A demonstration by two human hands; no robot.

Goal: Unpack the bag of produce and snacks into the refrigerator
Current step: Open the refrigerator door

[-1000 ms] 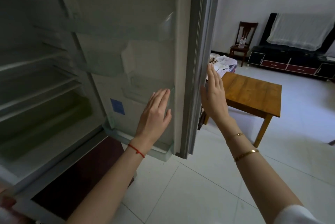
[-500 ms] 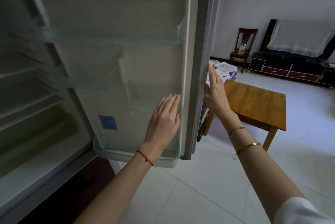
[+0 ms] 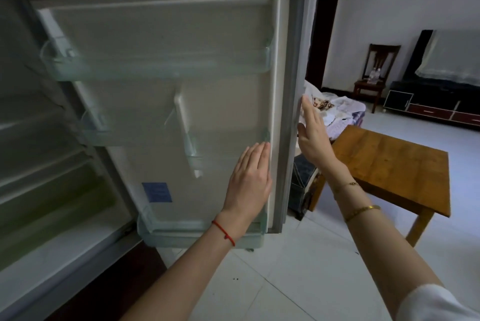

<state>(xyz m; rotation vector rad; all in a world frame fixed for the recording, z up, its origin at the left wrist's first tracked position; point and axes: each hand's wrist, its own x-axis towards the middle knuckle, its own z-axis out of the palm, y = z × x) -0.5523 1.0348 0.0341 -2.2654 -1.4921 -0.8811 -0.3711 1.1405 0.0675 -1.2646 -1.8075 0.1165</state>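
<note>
The refrigerator door [image 3: 223, 102] stands wide open in front of me, its inner side with clear shelf bins facing me. My left hand [image 3: 249, 180] lies flat with straight fingers against the inner lining near the door's free edge. My right hand [image 3: 313, 133] is flat with straight fingers along the door's outer edge. The refrigerator's inside [image 3: 46, 170] at the left shows bare shelves and a greenish drawer. A white bag [image 3: 335, 110] with patterned contents lies behind the door's edge, at the far end of the table. Neither hand holds anything.
A wooden table [image 3: 394, 165] stands right of the door on the white tiled floor [image 3: 298, 281]. A dark wooden chair [image 3: 375, 74] with bottles and a low dark TV cabinet [image 3: 439, 105] stand at the far wall. A dark doorway [image 3: 327, 22] opens behind the door.
The door has swung further open toward the right, with both hands moving along with it. The view has shifted so less of the refrigerator's inside shows.
</note>
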